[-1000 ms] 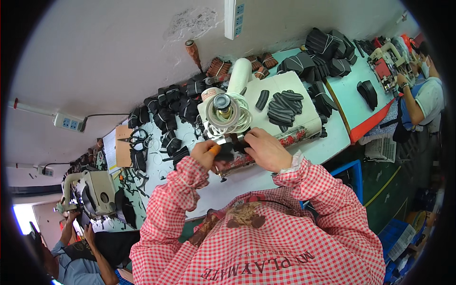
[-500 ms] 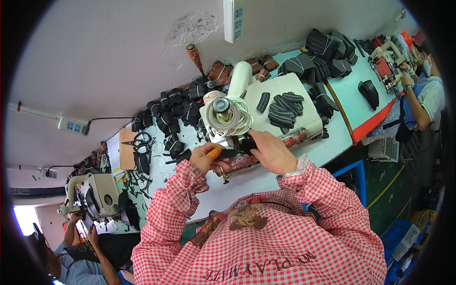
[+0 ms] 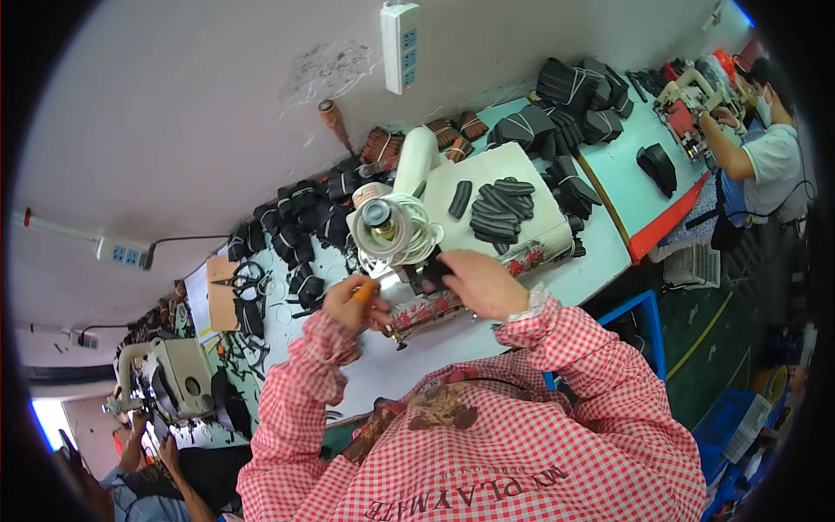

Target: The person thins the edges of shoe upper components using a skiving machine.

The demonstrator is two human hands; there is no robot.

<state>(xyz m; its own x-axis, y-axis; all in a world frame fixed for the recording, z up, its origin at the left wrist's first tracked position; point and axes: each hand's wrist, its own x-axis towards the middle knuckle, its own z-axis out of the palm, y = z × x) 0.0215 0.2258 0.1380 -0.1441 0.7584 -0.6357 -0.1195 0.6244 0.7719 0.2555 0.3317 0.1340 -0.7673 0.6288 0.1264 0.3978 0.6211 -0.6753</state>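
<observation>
A sewing-type machine [image 3: 470,184] with a cream body and a large round head stands before me on the table. My right hand [image 3: 489,284] is at its front edge, fingers closed on a dark piece [image 3: 434,271] beside the metal working part; the fingertips are partly hidden. My left hand [image 3: 354,304] is at the machine's near left corner with fingers curled and an orange cover on one finger; what it holds, if anything, cannot be made out. On the machine top lies a pile of black curved strips [image 3: 503,210], with a single strip [image 3: 460,199] next to it.
Tied black bundles [image 3: 296,244] crowd the table's left, near black scissors [image 3: 250,278]. More black bundles [image 3: 524,130] and brown bundles [image 3: 381,146] line the wall. A screwdriver [image 3: 334,122] stands behind the machine. Co-workers sit at machines on both sides. A blue crate [image 3: 648,326] is at right.
My left hand has drawn slightly back from the working part, and the black piece between my hands no longer shows there. My right hand stays by the machine. The whole view has shifted slightly.
</observation>
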